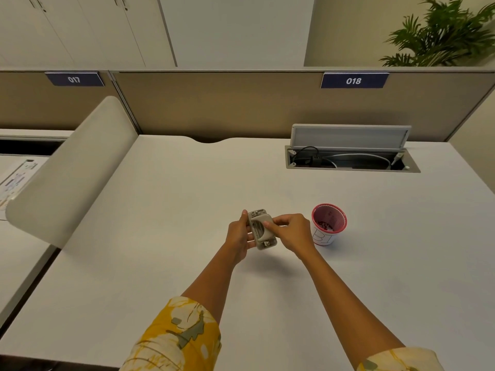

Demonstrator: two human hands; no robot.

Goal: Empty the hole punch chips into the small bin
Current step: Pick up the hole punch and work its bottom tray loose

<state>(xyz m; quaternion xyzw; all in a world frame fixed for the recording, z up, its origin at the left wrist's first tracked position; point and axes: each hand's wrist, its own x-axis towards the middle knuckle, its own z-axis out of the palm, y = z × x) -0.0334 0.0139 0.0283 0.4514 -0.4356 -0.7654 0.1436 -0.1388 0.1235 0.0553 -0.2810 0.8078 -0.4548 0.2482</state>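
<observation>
Both hands, left hand (239, 238) and right hand (290, 231), clamped on hole punch (262, 229), held above table (166, 236), beside small bin (329, 224), not over it. Chips may spill onto table if cover pops open here.

Your left hand (239, 238) and right hand (290, 231) hold the grey hole punch (261, 229) above the table (166, 215), just beside the red-rimmed small bin (329, 223), chips inside.
</observation>
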